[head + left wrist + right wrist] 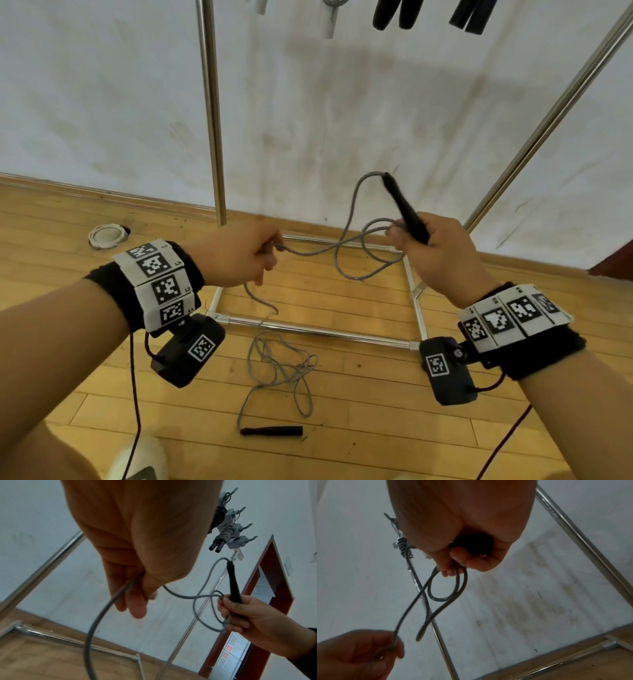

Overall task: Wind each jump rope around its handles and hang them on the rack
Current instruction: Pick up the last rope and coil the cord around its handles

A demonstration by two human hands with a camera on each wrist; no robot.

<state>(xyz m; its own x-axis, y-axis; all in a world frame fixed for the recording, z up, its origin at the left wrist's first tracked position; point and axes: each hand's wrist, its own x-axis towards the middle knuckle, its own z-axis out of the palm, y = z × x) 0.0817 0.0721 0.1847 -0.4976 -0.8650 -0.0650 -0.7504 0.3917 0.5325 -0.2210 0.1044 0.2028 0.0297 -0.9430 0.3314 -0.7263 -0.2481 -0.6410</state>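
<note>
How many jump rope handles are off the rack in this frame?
2. One black handle is gripped in the right hand; the second handle lies on the floor, at the grey rope's loose end. More may lie out of frame.

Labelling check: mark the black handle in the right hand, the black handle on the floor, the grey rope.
black handle in right hand [406,209], head view, mid shaft.
black handle on wooden floor [271,431], head view, middle.
grey rope [310,253], head view, span between hands.
</note>
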